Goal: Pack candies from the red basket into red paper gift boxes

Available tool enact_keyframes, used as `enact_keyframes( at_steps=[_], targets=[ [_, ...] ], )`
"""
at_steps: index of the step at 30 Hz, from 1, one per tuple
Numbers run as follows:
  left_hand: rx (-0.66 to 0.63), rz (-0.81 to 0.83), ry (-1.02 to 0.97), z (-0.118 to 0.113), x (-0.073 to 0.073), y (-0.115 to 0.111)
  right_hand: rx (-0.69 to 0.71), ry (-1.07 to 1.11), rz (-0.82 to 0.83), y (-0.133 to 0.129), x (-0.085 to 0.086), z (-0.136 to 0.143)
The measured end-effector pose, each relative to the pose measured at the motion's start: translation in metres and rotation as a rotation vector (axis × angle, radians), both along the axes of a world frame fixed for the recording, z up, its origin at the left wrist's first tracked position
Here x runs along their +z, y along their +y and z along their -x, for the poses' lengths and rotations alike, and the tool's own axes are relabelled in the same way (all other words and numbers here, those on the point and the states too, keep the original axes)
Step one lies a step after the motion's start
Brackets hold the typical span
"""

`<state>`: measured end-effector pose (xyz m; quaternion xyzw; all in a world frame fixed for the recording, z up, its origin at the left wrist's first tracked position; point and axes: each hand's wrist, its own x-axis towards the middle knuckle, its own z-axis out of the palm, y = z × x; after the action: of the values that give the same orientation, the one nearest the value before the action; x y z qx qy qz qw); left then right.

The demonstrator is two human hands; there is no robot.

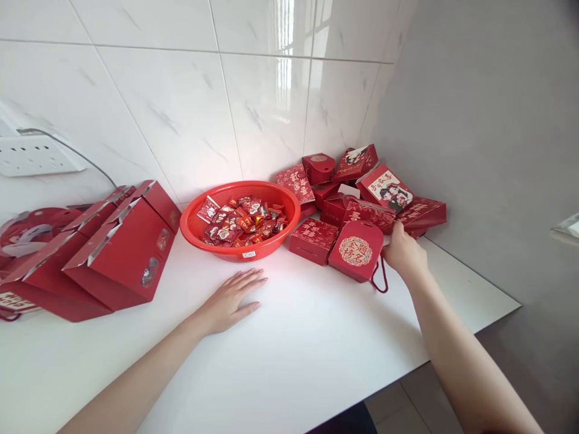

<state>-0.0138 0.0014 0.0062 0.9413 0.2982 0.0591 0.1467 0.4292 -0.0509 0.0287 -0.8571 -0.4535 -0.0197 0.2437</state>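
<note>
My left hand (233, 300) lies flat on the white table, fingers stretched out and apart, in front of a red plastic basket (239, 256) of wrapped candies (246, 222). Further right, my right hand (406, 250) is closed at the edge of a patterned red gift box (368, 214) in a pile. Its fingertips are partly hidden, with the thumb at the box's end. Just left of this hand lies another red gift box (357, 250) with a round gold emblem and a dark red cord handle (382, 280).
Larger red boxes (124, 256) stand in a row on the left, one behind another. More red gift boxes (386, 187) are heaped against the tiled wall and grey side panel. A socket strip (38, 155) with a cable is on the left wall. The table's front edge runs diagonally at lower right.
</note>
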Motion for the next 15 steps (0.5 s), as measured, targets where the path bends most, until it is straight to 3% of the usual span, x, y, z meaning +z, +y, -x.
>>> enact_keyframes(
  at_steps=[3, 6, 11, 15],
  targets=[
    [-0.002, 0.000, -0.001, 0.000, 0.000, -0.001, 0.000, 0.047, 0.042, 0.020, 0.005, -0.008],
    [0.003, 0.004, -0.005, 0.001, 0.000, -0.001, -0.027, 0.087, -0.020, 0.035, 0.009, -0.015],
    [-0.002, -0.007, -0.036, 0.000, 0.000, -0.002, -0.004, 0.155, -0.221, 0.040, -0.002, -0.023],
    [0.000, 0.004, -0.014, -0.001, 0.000, -0.003, -0.001, 0.143, -0.498, 0.029, -0.011, -0.019]
  ],
)
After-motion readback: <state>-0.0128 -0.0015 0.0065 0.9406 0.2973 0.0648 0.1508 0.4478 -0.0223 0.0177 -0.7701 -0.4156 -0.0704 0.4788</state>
